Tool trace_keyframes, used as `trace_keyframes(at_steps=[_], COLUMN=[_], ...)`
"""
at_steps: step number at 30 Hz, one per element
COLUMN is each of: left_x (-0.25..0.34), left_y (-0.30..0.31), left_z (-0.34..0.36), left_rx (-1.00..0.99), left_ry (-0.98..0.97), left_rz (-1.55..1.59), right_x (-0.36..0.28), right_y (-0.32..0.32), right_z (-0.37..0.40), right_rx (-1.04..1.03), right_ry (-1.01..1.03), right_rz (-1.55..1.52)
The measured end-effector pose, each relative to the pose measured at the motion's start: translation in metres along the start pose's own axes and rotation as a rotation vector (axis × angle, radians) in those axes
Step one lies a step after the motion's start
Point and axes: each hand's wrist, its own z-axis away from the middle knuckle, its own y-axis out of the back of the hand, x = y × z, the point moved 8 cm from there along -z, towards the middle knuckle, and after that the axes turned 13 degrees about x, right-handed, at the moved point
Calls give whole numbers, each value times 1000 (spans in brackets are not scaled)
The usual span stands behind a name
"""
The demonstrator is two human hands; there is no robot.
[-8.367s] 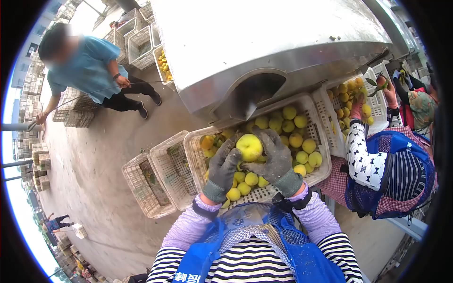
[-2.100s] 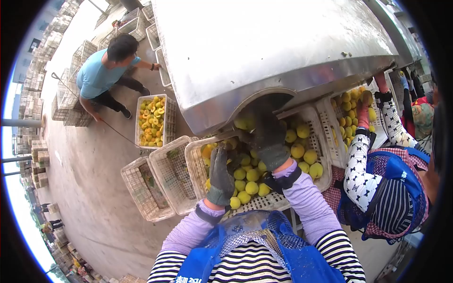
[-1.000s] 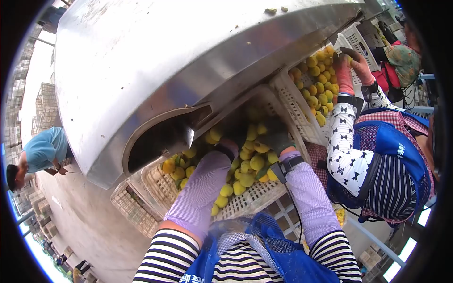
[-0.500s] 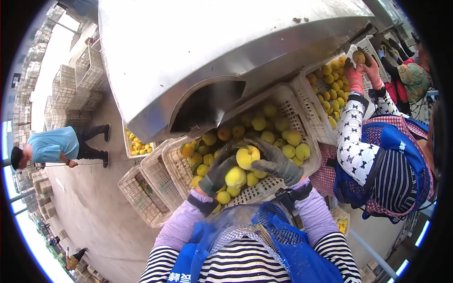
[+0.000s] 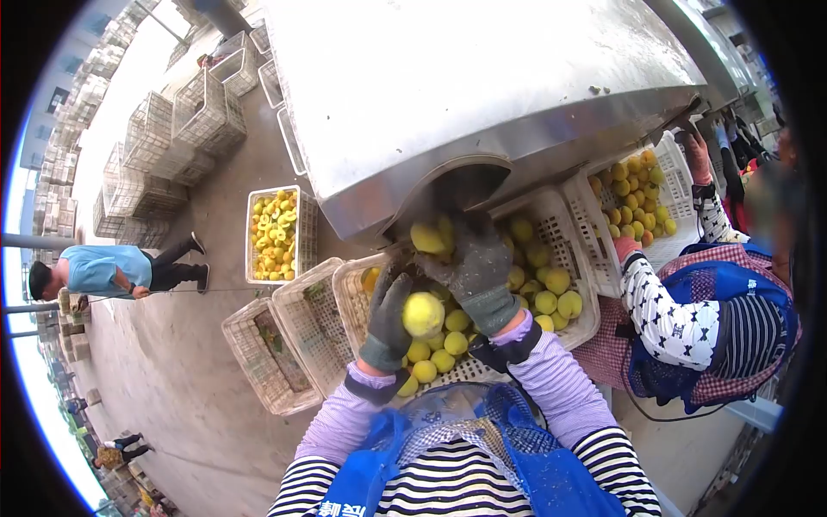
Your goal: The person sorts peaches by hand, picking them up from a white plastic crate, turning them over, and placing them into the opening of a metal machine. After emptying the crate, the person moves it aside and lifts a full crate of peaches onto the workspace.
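My left hand (image 5: 385,326), in a dark glove, is closed round a pale yellow peach (image 5: 424,314) over the near left part of a white plastic crate (image 5: 587,323). My right hand (image 5: 479,271), gloved too, reaches further forward with its fingers curled at another yellow peach (image 5: 431,238), smeared by motion. That peach is right in front of the dark opening (image 5: 461,185) in the metal machine. Below both hands lie loose yellow peaches (image 5: 544,302), partly hidden by the gloves.
The metal machine (image 5: 482,69) stands ahead. Two crates (image 5: 271,358) sit at the left, and a crate of fruit (image 5: 282,237) rests on the floor beyond. At the right a co-worker (image 5: 689,319) handles another peach crate (image 5: 637,202). A person in blue (image 5: 112,269) stands at far left.
My hands have moved apart. The right one has gone forward to the machine's opening with a peach; the left has lifted another peach. The view has turned left.
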Motion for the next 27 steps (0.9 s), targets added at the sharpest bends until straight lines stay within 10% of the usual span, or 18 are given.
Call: trace_keyframes(at_steps=[6, 9, 13, 16, 27], left_x=[-11, -39, -4, -66, -5], left_y=[11, 6, 19, -25, -26], left_z=[18, 29, 6, 47, 17], left_rx=[-57, 52, -17, 180, -53], left_ry=[137, 635, 153, 1249, 793], left_rz=[42, 562, 46, 1426, 707], right_x=[22, 11, 47, 5, -37], right_y=[-44, -52, -87, -20, 31], right_z=[-12, -28, -23, -13, 39], right_rx=[-68, 39, -282, -239, -243], right_ry=[49, 165, 2, -38, 85], right_rz=[130, 31, -12, -184, -12])
